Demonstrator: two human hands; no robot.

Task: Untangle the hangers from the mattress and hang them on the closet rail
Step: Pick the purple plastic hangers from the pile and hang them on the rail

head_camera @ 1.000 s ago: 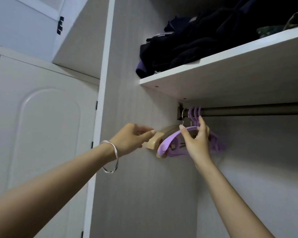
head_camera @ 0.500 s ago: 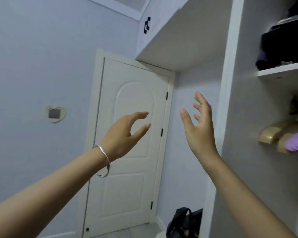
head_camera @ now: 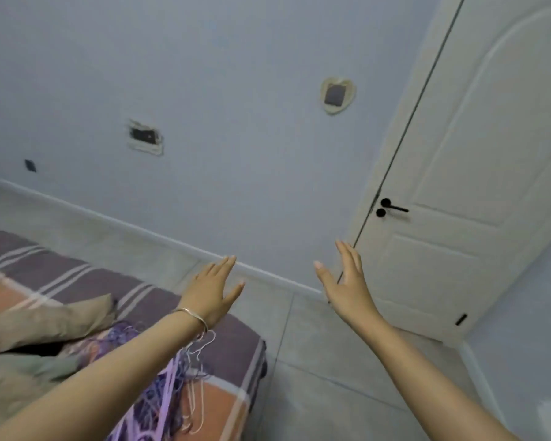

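The closet has gone from view; now both the left hand (head_camera: 211, 289) and right hand (head_camera: 347, 283) spread empty above tangled hangers (head_camera: 185, 380) on the mattress (head_camera: 233, 351), lower left.

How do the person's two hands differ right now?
The left hand wears a thin metal bracelet at the wrist; the right hand has a bare wrist. The left hand reaches out over the corner of the mattress, near the tangled hangers; the right hand is over the floor, towards the door. Both are open, fingers extended, holding nothing.
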